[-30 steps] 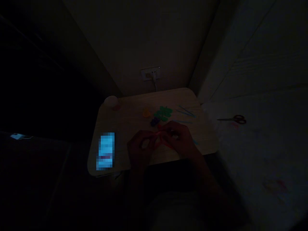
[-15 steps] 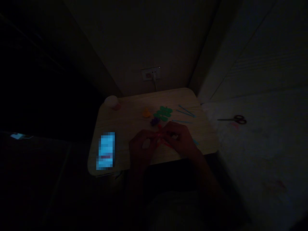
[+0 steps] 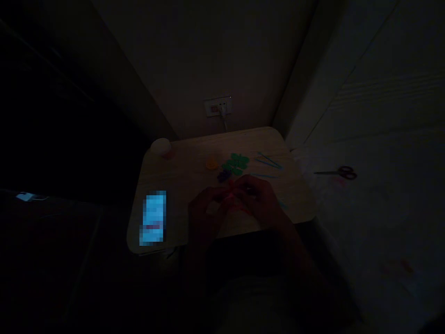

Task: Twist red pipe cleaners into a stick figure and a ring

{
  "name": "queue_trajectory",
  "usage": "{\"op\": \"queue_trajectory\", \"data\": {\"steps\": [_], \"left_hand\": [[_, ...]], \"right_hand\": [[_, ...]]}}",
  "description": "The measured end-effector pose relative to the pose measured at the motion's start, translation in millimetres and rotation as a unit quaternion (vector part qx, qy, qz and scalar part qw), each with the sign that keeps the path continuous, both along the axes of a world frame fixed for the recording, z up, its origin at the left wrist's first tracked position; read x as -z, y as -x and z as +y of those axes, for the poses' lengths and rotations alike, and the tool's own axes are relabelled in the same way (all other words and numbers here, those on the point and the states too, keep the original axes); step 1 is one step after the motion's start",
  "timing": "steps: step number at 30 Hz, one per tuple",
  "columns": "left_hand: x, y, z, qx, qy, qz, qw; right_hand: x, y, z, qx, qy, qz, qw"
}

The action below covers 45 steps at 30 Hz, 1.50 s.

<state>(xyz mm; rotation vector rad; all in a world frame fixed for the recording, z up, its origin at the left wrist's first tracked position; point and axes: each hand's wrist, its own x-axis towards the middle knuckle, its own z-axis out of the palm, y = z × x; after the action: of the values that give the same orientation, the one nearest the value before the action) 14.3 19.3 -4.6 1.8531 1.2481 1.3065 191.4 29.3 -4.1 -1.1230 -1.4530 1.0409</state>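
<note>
The room is very dark. My left hand (image 3: pixel 206 214) is closed, its thumb and fingertips pinching a small red piece (image 3: pixel 230 195) whose kind I cannot make out. From the other side my right hand (image 3: pixel 260 200) pinches the same red piece, the fingertips of both hands nearly meeting. More red shows below the fingers, partly hidden by the right hand. Just beyond the hands lie a dark purple cluster (image 3: pixel 224 175), several flat green leaf-like pieces (image 3: pixel 239 162) and an orange piece (image 3: pixel 212 163). Thin blue sticks (image 3: pixel 269 161) rest to the right of the green pieces.
The small wooden table (image 3: pixel 187 155) has rounded corners. A cup (image 3: pixel 162 147) stands at its back left, and a lit, pixelated screen (image 3: pixel 154 215) lies front left. Scissors (image 3: pixel 344 173) lie on the pale surface to the right. A plug sits in the wall socket (image 3: pixel 218 106).
Both hands keep their pinch on the red piece, with only slight shifts of the fingers. The picture is a little darker; the things on the table have not moved.
</note>
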Motion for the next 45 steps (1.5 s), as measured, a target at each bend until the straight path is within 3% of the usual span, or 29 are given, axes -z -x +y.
{"op": "queue_trajectory", "data": {"steps": [6,15,21,27,34,45], "left_hand": [[-9.2,-4.9,-0.4,-0.037,-0.05,0.043,0.997],[-2.7,-1.0,-1.1,-0.032,-0.119,0.071,0.99],[-5.8,0.8,-1.1,-0.025,-0.109,0.072,0.991],[-5.5,-0.9,-3.1,-0.041,-0.05,0.065,0.996],[-1.3,3.4,-0.9,-0.016,-0.079,0.063,0.995],[-1.5,3.2,-3.0,-0.08,-0.062,0.038,0.994]], "right_hand": [[1.8,2.9,0.3,0.029,0.02,0.015,0.999],[4.2,6.0,-0.8,0.032,0.028,0.007,0.999],[5.5,6.9,-0.8,0.019,0.031,0.011,0.999],[5.3,6.3,-1.0,0.019,0.034,0.028,0.999],[3.4,9.8,-2.3,0.009,0.031,0.013,0.999],[1.2,5.9,-3.0,0.005,0.027,0.013,1.0]]}}
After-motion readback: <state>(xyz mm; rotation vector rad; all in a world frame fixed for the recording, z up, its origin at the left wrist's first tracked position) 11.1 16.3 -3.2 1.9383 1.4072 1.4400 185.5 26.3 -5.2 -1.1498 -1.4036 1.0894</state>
